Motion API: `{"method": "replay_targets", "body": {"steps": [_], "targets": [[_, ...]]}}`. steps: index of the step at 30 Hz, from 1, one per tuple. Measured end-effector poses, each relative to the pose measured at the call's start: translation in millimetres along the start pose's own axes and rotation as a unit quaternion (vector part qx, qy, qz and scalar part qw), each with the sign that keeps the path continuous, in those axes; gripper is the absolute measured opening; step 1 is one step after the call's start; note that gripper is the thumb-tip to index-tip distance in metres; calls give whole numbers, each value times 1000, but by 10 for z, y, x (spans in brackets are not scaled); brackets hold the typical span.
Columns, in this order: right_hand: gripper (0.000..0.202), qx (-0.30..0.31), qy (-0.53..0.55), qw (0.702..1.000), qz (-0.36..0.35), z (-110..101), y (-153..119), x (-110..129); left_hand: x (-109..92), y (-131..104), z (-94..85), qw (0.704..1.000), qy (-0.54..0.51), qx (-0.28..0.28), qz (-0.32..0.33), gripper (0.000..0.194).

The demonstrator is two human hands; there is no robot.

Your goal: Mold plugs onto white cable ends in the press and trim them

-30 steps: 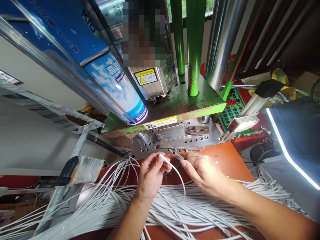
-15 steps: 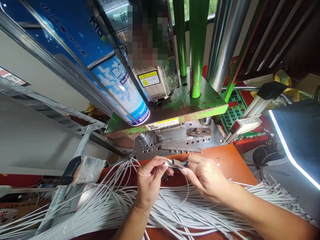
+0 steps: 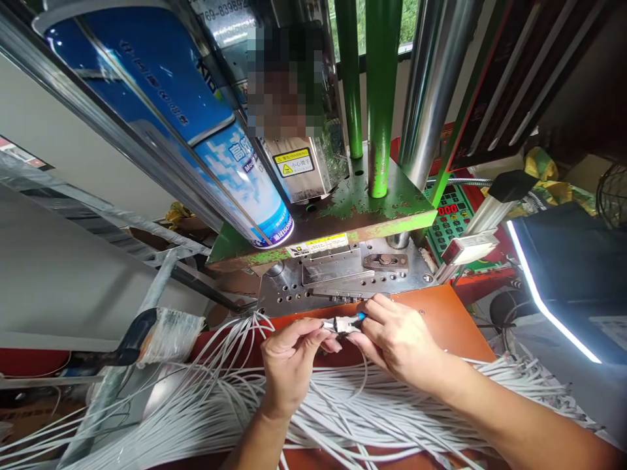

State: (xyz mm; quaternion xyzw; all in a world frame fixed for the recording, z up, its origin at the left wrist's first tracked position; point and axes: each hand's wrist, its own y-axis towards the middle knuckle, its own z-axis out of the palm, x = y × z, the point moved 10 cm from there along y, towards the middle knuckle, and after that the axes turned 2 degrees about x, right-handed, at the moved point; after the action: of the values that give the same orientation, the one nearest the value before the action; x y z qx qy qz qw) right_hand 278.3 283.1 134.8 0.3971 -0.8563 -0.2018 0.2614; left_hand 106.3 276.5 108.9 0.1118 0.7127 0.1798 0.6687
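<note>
My left hand (image 3: 289,362) pinches a small whitish cable end (image 3: 329,325) between thumb and fingertips. My right hand (image 3: 404,343) is closed around small cutting pliers (image 3: 347,324) with a bit of blue handle showing by the fingers. The shiny metal jaws point left and meet the piece in my left hand; whether they bite into it I cannot tell. Under both hands a thick bundle of white cables (image 3: 235,398) lies across the orange-red worktop (image 3: 445,313).
Just beyond my hands is a steel mould plate (image 3: 337,267) beneath a green press platen (image 3: 323,225). A blue spray can (image 3: 245,183) stands on the platen. To the right are a control panel (image 3: 450,212) and a bright lamp strip (image 3: 553,294). A plastic-wrapped post (image 3: 169,336) rises at left.
The pliers have turned in my right hand, so their jaws catch more light and more blue handle shows. Both hands stay close together. The view has shifted slightly.
</note>
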Motion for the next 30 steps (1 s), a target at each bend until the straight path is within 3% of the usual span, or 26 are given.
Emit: {"method": "replay_targets", "body": {"steps": [30], "targets": [[52,16,-22,1000,5,86,-5,-9,112,-49,-43,999,24,-13,-41,4]]}}
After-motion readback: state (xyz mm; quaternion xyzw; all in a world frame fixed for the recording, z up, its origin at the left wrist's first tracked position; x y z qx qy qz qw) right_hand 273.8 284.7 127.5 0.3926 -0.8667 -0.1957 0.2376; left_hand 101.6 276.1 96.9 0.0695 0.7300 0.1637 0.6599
